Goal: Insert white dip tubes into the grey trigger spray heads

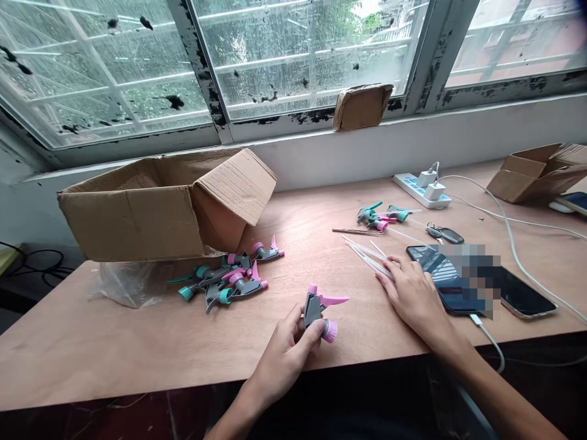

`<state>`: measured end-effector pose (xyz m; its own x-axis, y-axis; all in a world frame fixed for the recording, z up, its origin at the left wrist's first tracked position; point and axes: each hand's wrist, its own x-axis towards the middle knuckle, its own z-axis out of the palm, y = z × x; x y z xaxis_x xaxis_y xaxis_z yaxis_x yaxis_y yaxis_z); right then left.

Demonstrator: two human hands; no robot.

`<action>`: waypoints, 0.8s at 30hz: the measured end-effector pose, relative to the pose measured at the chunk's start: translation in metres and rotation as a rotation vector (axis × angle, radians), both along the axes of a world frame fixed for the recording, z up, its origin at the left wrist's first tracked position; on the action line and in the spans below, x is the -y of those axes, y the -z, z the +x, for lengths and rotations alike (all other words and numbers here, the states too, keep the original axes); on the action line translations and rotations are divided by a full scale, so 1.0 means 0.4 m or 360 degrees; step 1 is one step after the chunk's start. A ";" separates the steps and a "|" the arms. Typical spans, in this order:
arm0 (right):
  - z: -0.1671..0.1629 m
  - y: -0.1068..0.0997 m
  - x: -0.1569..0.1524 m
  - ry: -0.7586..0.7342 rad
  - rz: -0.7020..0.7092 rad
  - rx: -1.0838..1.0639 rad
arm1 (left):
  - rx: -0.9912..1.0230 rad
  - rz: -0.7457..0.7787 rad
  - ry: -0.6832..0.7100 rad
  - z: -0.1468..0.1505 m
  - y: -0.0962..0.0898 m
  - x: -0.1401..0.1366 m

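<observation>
My left hand [293, 342] is closed around a grey spray trigger head [313, 308] with a pink lever, nozzle and collar, held above the front of the table. The pink collar points down to the right, with no tube in it. My right hand [410, 293] lies low over the table, its fingertips closed on the near ends of several thin white plastic tubes [367, 253]. To the left is a pile of spray trigger heads [229, 278] in grey with pink or teal parts. Farther back, several trigger heads [380, 215] with tubes attached lie together.
A large open cardboard box [132, 226] stands at the back left, above a clear plastic bag [128, 284]. Metal tweezers [358, 232], keys [444, 233], two phones [527, 290] and a power strip [422, 190] with cables lie right. A smaller box [527, 174] is at far right.
</observation>
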<state>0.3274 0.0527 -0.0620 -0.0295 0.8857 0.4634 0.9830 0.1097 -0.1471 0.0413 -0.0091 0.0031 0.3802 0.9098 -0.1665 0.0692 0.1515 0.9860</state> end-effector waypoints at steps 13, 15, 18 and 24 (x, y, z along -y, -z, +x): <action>-0.024 -0.045 0.019 -0.0536 0.0034 -0.0504 | 0.0028 0.0030 -0.0013 -0.003 0.002 -0.002; -0.040 -0.057 0.030 -0.0732 0.0000 -0.0550 | 0.0055 0.0037 -0.0064 -0.002 0.000 -0.001; -0.074 -0.066 0.053 -0.0914 0.0016 -0.0584 | 0.0045 0.0056 -0.0136 -0.001 0.000 -0.004; -0.135 -0.066 0.100 -0.1207 -0.0138 -0.0882 | 0.0288 0.0039 -0.0316 -0.001 0.016 -0.023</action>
<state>0.2732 0.0126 -0.0354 -0.4074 0.7524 0.5176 0.4411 0.6584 -0.6099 0.0411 0.0002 -0.0032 0.2153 0.9725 -0.0893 -0.1372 0.1206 0.9832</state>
